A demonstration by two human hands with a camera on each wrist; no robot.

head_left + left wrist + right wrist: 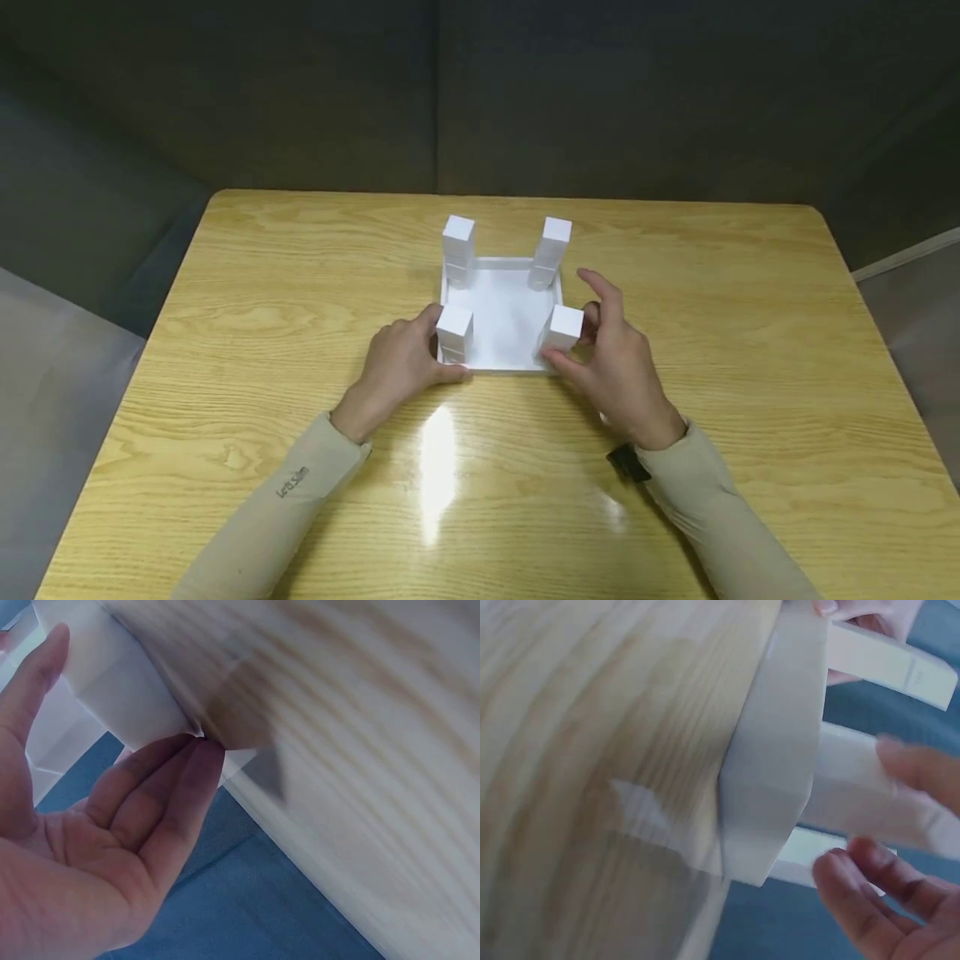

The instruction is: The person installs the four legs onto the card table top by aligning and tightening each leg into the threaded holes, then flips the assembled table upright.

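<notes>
A white square base (502,317) lies on the wooden table (712,350) with a white post upright at each corner. My left hand (448,345) brackets the near-left post (454,332): the thumb presses its far side and the fingers its near bottom corner. The left wrist view shows this pinch (133,694) on the post (127,682). My right hand (570,318) has spread fingers around the near-right post (564,329), thumb at its foot. In the right wrist view the fingers (915,761) hover by that post (847,780).
The far-left post (458,246) and far-right post (551,250) stand untouched. Dark padded walls close in behind and beside the table. A shiny glare patch (438,467) lies near the front edge.
</notes>
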